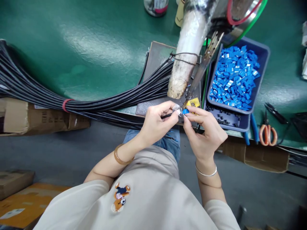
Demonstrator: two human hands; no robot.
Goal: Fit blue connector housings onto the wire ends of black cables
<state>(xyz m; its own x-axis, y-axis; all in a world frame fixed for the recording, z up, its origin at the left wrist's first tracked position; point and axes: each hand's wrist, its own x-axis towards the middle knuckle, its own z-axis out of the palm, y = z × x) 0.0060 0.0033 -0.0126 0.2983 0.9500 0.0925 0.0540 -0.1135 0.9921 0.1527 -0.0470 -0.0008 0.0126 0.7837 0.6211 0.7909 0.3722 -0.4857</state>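
My left hand point(157, 123) is closed in a pinch on the metal-tipped end of a black cable point(168, 115) from the big bundle point(100, 103). My right hand point(203, 131) pinches a small blue connector piece point(185, 111) and holds it against that cable tip. Both hands meet just in front of the table edge, below a wrapped machine arm point(187, 57). A blue tray point(262, 52) full of the same blue pieces point(233, 78) stands to the right of my hands.
The cable bundle, tied with a red band point(65, 103), runs left across the green table point(96, 41). Orange-handled cutters point(268, 132) lie at the right. Cardboard boxes point(28, 116) sit under the table and on the floor at lower left point(26, 201). A dark plate point(155, 60) lies under the machine.
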